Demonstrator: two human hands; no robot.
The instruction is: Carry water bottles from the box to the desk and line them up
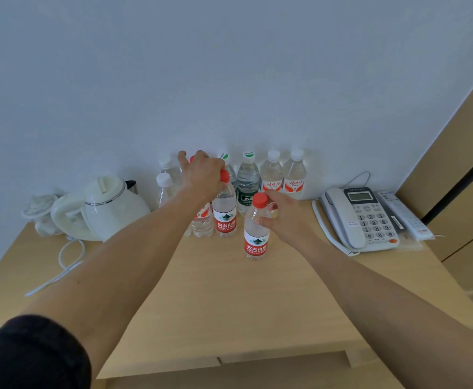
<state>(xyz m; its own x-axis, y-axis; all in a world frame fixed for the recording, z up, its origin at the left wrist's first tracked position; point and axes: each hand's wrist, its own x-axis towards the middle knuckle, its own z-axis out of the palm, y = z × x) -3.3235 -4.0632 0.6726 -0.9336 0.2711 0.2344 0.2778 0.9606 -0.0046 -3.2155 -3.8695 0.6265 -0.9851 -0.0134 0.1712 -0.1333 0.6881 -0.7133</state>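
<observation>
On the wooden desk several water bottles stand against the wall. My left hand reaches over two red-capped bottles and curls around their tops. One of them, with a red label, is in plain view. The other is mostly hidden behind my wrist. My right hand grips the shoulder of a third red-capped bottle, which stands upright in front of the row. Behind are a green-labelled bottle, two orange-labelled bottles and white-capped bottles. The box is out of view.
A white electric kettle with its cord sits at the desk's left. At the right are a desk phone and a remote control. A wooden panel rises to the right of the desk.
</observation>
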